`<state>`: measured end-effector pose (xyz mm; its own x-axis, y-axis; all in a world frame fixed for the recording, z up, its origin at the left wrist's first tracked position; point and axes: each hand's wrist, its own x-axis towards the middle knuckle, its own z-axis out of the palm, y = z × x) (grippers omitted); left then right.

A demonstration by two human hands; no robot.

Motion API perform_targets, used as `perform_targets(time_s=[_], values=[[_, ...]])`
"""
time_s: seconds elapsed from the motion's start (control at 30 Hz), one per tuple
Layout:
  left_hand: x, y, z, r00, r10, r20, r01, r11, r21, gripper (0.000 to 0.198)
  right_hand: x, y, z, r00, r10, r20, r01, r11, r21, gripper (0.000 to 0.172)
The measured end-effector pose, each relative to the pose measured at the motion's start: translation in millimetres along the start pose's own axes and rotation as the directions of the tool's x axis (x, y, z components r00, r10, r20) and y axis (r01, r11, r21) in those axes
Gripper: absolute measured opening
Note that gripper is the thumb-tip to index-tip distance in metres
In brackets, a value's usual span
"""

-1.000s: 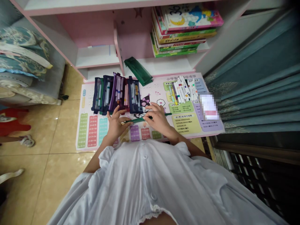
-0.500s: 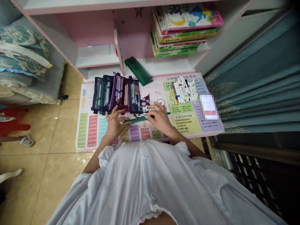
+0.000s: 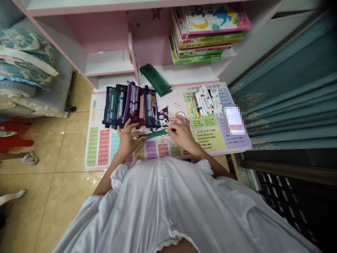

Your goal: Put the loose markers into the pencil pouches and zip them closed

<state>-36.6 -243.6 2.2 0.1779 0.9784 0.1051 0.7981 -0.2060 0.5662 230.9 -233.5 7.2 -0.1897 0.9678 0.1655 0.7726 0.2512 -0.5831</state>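
A green pencil pouch [image 3: 156, 134], seen almost edge-on as a narrow strip, is stretched between my two hands above the desk mat. At its left end, the thumb and finger of my left hand [image 3: 129, 137] pinch it. My right hand [image 3: 181, 131] grips the other end near its dark tip, other fingers raised. Just beyond my hands lie several mesh pencil pouches [image 3: 131, 102] in a row, navy, purple and dark red, with markers inside. A second green pouch [image 3: 156, 80], flat-looking, rests at the shelf edge. Loose white markers [image 3: 206, 102] are heaped to the right.
The printed mat [image 3: 206, 138] covers the desk. A blurred-out phone-like object [image 3: 235, 120] lies on its right side. Stacked books [image 3: 202, 38] stand on the pink-and-white shelf [image 3: 110, 63] behind. A blue curtain [image 3: 289, 88] hangs right; a cushioned sofa [image 3: 28, 70] is left.
My right hand has shifted slightly to the right along the green pouch, showing more of its right end. My left hand stays nearly in place.
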Motion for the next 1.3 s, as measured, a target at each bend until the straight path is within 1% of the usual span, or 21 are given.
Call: perform_targets(time_s=[0.13, 0.4, 0.73, 1.07, 1.3], values=[[0, -2, -0.4, 1.000, 0.000, -0.006, 0.000, 1.000, -0.005, 0.005, -1, 3, -4, 1.000, 0.001, -0.011, -0.001, 1.000, -0.004, 0.019], [0, -2, 1.6, 1.000, 0.012, -0.006, -0.012, 1.000, 0.003, 0.005, -3, 7, -2, 1.000, 0.017, -0.013, -0.017, 1.000, 0.005, 0.017], [0, -4, -1.2, 0.999, -0.001, -0.034, 0.001, 1.000, -0.018, 0.008, -5, 15, -10, 0.996, 0.035, -0.081, -0.036, 0.999, -0.011, 0.018], [0, -7, -2.4, 1.000, -0.009, -0.021, 0.009, 1.000, -0.008, 0.005, -7, 23, -12, 0.992, 0.058, -0.113, -0.057, 0.998, 0.010, 0.019], [-1, -8, -4.7, 0.999, -0.020, -0.025, 0.020, 1.000, 0.002, 0.005, -9, 30, -18, 0.982, 0.092, -0.163, -0.092, 0.996, 0.009, 0.017]])
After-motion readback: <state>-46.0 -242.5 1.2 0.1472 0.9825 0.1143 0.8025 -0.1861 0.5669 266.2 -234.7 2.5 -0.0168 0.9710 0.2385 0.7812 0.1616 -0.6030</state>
